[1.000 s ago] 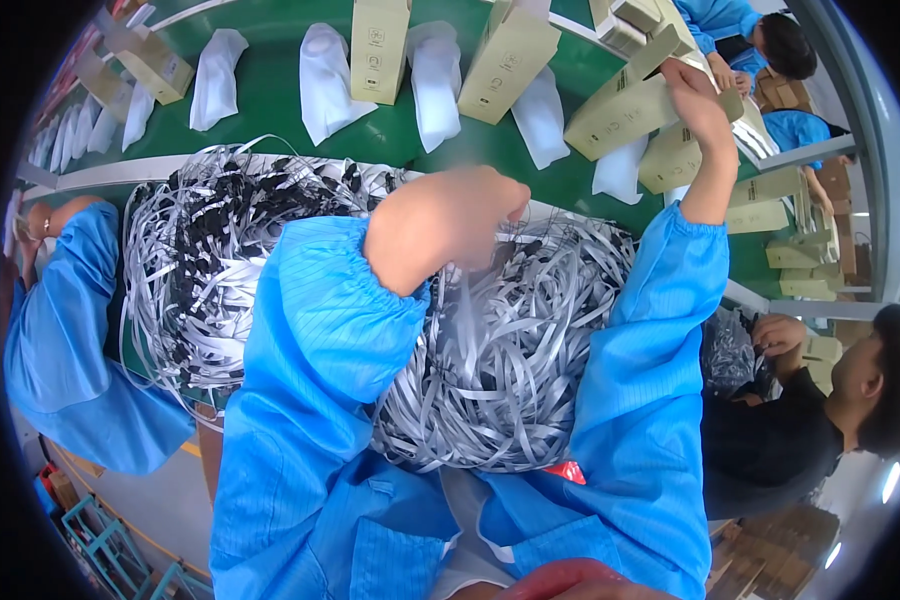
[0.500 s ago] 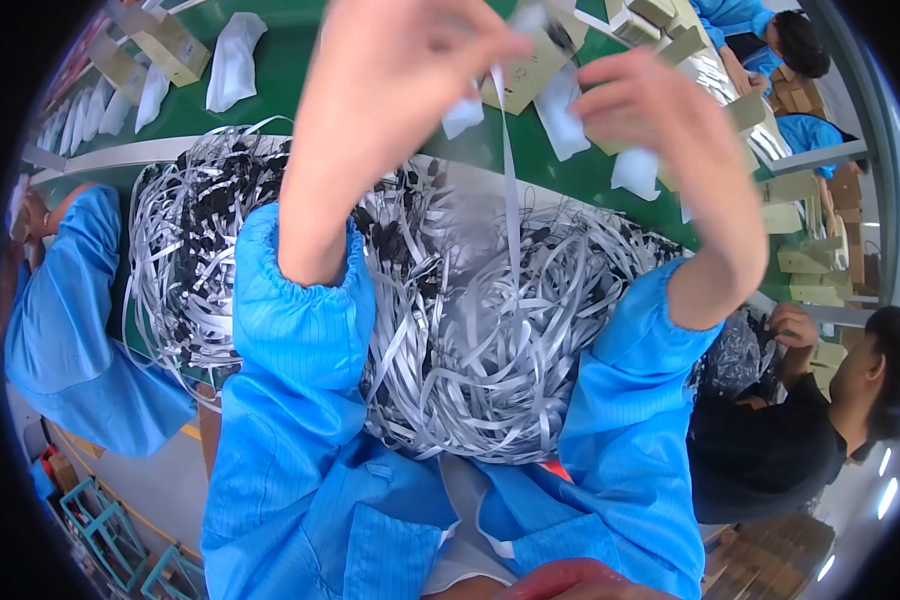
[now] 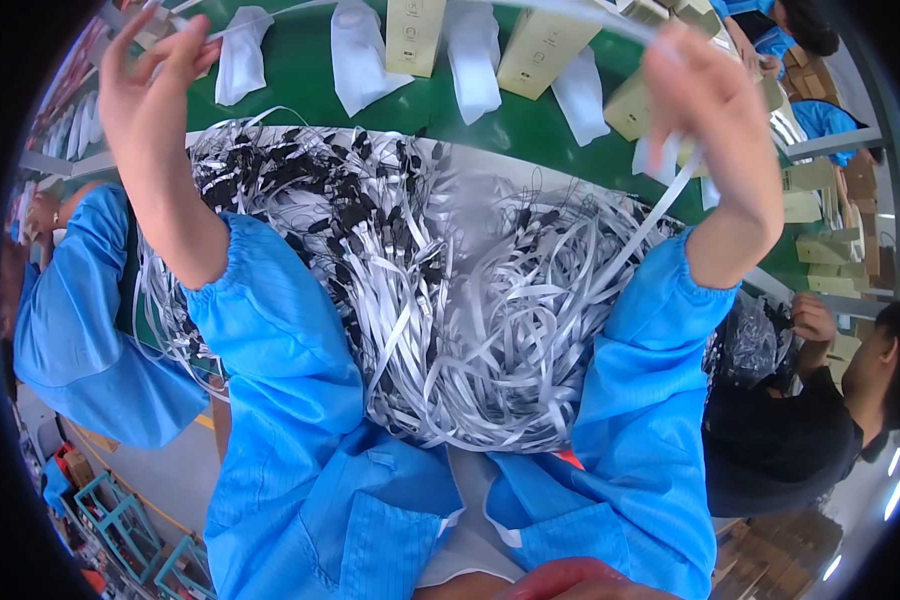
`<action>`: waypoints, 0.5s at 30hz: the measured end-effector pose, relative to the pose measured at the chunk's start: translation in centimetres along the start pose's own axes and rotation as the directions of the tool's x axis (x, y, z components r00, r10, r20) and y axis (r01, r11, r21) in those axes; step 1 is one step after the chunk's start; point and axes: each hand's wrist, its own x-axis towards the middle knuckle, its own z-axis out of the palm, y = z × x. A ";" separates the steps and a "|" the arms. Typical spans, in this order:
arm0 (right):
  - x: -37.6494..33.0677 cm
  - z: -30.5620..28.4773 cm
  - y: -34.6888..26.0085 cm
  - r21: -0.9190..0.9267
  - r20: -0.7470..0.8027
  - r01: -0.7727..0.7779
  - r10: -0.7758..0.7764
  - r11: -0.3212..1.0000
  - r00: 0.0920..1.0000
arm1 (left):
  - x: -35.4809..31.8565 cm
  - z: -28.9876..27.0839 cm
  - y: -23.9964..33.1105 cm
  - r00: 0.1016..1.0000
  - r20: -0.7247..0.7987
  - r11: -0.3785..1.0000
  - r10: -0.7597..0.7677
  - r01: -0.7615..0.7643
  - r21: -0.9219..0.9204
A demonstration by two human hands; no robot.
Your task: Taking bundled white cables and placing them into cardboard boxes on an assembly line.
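A light grey lanyard strap [image 3: 678,187] is stretched across the far side of the workbench between my raised hands. My left hand [image 3: 158,95], at the far left, pinches one part of the strap near the fingertips; the other fingers are partly spread. My right hand [image 3: 708,105], slightly blurred, is closed round the strap at the far right, and a length hangs below it toward the pile. Between my forearms lies a big tangled heap of grey lanyards [image 3: 500,340] with black fittings [image 3: 370,190] and thin cords.
Beyond the heap, white wrapped packets [image 3: 470,65] and beige boxes [image 3: 417,35] stand in a row on the green bench top [image 3: 430,105]. A person in blue sleeves [image 3: 90,300] is close on my left, another in black [image 3: 790,430] on my right. Metal posts [image 3: 830,155] stand at right.
My hands have moved apart, the left one far to the left and the right one slightly right. The strap that hung down between them is now drawn sideways along the far side.
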 end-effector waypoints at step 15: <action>2.6 1.6 -0.1 0.479 -0.266 0.276 -0.162 0.833 0.950 | -5.9 9.8 3.8 0.445 0.884 0.974 -0.147 0.222 0.050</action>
